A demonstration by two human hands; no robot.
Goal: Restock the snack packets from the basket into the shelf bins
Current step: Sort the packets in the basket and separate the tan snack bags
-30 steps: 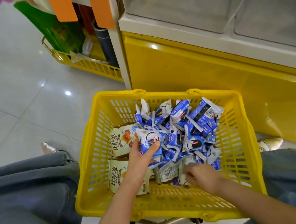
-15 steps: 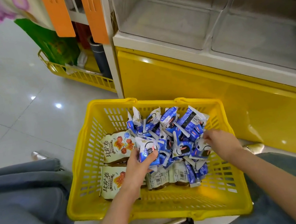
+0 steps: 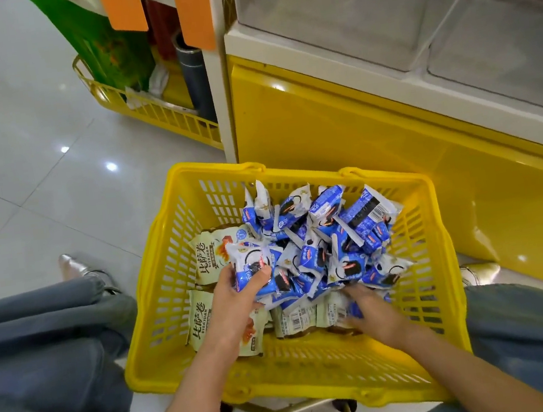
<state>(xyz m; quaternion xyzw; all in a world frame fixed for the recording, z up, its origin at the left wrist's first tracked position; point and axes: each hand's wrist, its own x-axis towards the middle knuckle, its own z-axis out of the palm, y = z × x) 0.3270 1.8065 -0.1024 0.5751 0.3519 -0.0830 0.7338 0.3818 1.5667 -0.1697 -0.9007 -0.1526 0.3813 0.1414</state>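
Left hand point(image 3: 237, 300): grips a blue packet point(image 3: 250, 267), left in the basket point(image 3: 157, 290).
Right hand point(image 3: 374, 313): blurry among near packets; grip unclear.

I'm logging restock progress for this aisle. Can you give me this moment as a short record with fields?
basket: yellow, on a stand by the shelf, holds the packets
blue packets: heaped in the middle and right of the basket
cream packets: along the left side, partly under the left hand
left hand: holds a few blue packets
right hand: blurred, down among the packets at the near side; grip unclear
bins: clear, no packets visible inside
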